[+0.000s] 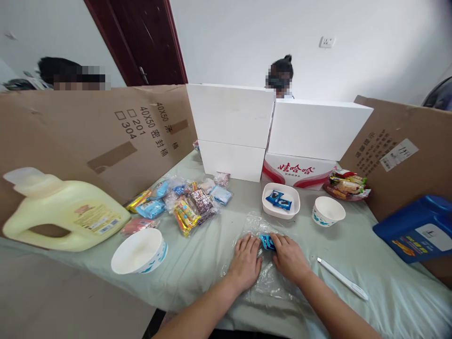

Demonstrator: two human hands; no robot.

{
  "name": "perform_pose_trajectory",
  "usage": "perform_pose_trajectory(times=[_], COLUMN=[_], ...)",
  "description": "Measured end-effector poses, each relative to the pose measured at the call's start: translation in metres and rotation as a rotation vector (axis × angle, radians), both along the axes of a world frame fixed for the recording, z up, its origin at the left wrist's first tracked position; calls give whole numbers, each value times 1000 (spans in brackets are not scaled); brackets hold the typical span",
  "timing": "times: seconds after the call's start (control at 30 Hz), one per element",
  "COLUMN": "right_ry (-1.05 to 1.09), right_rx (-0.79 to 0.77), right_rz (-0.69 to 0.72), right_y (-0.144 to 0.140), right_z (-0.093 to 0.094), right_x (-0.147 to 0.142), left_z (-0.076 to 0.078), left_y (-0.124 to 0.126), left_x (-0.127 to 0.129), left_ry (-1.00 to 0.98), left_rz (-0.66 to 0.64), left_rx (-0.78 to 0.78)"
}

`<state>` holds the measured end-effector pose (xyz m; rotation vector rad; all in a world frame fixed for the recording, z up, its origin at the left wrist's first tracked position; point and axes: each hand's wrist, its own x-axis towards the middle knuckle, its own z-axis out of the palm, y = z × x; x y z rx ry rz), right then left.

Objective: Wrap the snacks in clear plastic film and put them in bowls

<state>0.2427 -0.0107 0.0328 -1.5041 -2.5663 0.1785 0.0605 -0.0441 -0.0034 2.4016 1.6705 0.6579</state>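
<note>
Small blue snack packet (pixel 267 242), shiny wrapper with white print, sits on crinkly clear plastic bag (pixel 263 278) at table's near edge. Left hand (pixel 245 263) flat, fingers spread on bag. Right hand (pixel 290 258) pinching packet's right end.

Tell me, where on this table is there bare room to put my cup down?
Bare cloth lies between the big paper bowl and the left hand, and between the small paper cup and the white pen. It is crowded around the snack pile, and the clear plastic bag lies under both hands, the right hand too.
</note>
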Motion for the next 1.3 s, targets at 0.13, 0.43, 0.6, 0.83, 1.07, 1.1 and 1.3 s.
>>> perform_pose_trajectory(times=[0.13,0.43,0.6,0.83,1.07,1.1,1.3], right_ry=[15,114,-53,-7,38,18,111], right_rx=[-26,232,26,64,25,-5,-42], right_rz=[17,-198,-147,-49,230,205,77], right_y=[8,94,129,98,-17,-27,-57], right_z=[10,91,68,64,12,0,-19], right_x=[4,17,8,4,-5,1,53], left_z=[2,-2,-2,2,-1,-2,13], left_y=[0,-1,-1,-2,-2,-2,-18], left_x=[2,2,1,2,-5,-9,-47], left_ry=[5,44,26,9,19,19,-86], left_rz=[23,29,21,24,80,96,37], left_rx=[-15,-37,-22,-34,-43,-41,114])
